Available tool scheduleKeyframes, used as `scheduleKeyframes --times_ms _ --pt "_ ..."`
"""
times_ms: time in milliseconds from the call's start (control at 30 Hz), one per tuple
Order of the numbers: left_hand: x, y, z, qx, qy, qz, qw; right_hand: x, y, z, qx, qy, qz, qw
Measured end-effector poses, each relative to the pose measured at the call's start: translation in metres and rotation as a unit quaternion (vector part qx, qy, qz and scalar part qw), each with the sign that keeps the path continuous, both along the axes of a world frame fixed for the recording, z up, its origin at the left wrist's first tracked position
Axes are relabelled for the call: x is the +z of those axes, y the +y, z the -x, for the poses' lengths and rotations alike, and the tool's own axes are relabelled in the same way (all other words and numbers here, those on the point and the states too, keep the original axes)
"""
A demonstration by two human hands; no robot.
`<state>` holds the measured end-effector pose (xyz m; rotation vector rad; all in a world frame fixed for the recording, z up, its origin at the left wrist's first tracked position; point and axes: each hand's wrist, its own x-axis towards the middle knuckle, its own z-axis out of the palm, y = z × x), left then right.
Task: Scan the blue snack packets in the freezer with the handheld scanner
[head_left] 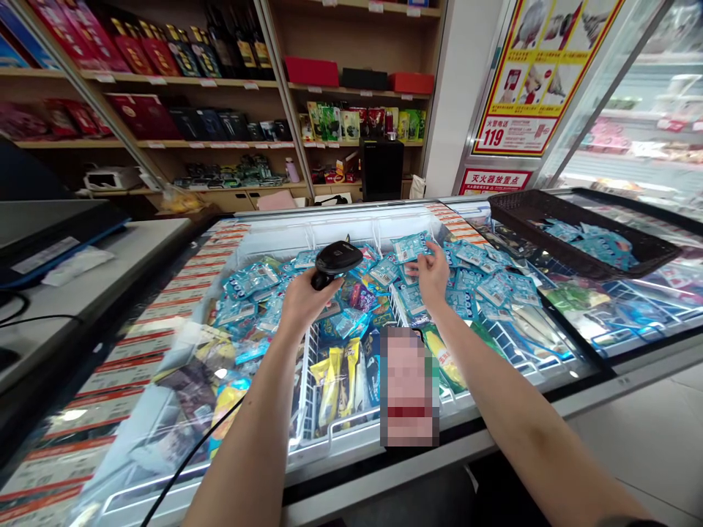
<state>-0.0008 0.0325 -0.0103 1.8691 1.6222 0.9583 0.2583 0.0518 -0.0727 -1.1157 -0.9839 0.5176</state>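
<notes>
My left hand [307, 304] is closed around the handle of a black barcode scanner [339, 256], its head above the blue packets. A blue packet with a white printed label [411, 247] is pinched in the fingers of my right hand [433, 277]. Many similar blue packets [250, 280] lie in a heap across the glass top of a chest freezer, on both sides of my hands. Near the front edge, between my forearms, lies a phone [409, 388] whose screen is blurred out.
A dark woven basket [620, 265] with several blue packets stands at the right on the freezer. Through the glass show wire dividers and ice-cream packs [340, 384]. A counter with a machine [55, 234] is at the left. Stocked shelves [220, 80] line the back.
</notes>
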Motion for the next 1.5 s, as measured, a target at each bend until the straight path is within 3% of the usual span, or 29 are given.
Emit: scheduleKeyframes --times_ms 367,500,667,833,967,1133,1267,1400,1500 --pt "0.006 0.000 0.013 0.040 -0.005 -0.016 0.999 0.010 -0.011 -0.007 -0.066 -0.082 0.069 0.992" --pt "0.006 -0.001 0.024 0.052 -0.027 -0.025 0.998 0.014 -0.014 0.004 -0.020 -0.190 0.053 0.980" --pt "0.000 -0.002 0.043 0.081 -0.078 -0.027 0.993 0.016 -0.010 0.035 0.110 -0.346 0.056 0.930" --pt "-0.001 -0.002 0.051 0.088 -0.103 -0.033 0.990 0.026 -0.011 0.073 0.236 -0.460 0.084 0.852" --pt "-0.002 -0.003 0.053 0.076 -0.107 -0.029 0.991 0.035 -0.006 0.098 0.251 -0.536 0.094 0.800" --pt "-0.002 -0.005 0.052 0.069 -0.093 -0.017 0.993 0.034 0.006 0.110 0.249 -0.578 0.114 0.769" --pt "0.000 -0.007 0.050 0.065 -0.087 -0.005 0.994 0.029 0.013 0.104 0.281 -0.525 0.115 0.795" --pt "0.004 -0.010 0.048 0.067 -0.081 0.009 0.994 0.022 0.019 0.091 0.280 -0.386 0.145 0.867" --pt "0.003 -0.011 0.046 0.049 -0.081 0.018 0.995 0.013 0.022 0.082 0.287 -0.217 0.166 0.918"
